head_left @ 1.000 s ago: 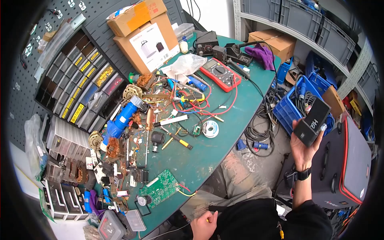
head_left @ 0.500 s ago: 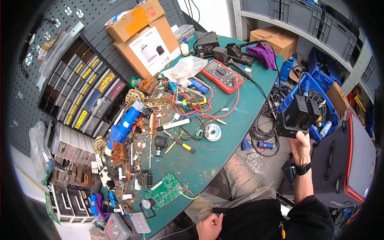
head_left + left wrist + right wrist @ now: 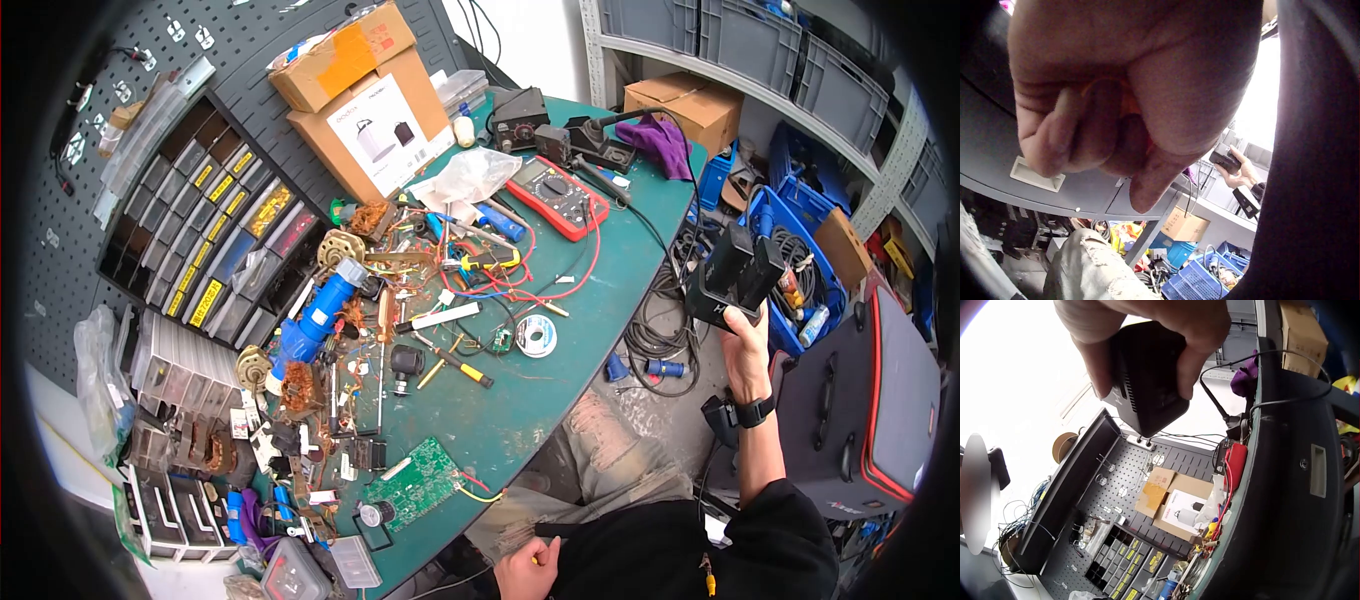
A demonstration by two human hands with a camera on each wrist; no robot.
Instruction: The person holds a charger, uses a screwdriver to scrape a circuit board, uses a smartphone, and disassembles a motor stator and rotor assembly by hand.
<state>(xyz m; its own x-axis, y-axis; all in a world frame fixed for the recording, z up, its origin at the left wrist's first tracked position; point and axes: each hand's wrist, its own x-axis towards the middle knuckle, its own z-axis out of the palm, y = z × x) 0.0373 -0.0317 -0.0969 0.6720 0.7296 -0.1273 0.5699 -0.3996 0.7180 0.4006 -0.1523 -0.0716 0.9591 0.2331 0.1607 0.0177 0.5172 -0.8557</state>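
Holding a black, boxy device [image 3: 727,265], the right hand [image 3: 746,355] grips its lower end, with thumb and fingers on opposite sides in the wrist view. The device is raised above that hand, clear of the surface [image 3: 480,430]. Two upright slab-like parts stand side by side with a narrow gap between them, rising from a wider base that bears faint pale lettering, too small to read. From the wrist, its casing shows rounded corners and a row of slim slots along one edge. Beyond the device sits a blue crate [image 3: 1186,286]. Well apart, the left hand [image 3: 527,572] curls round a yellow-orange item [image 3: 535,561], mostly hidden.
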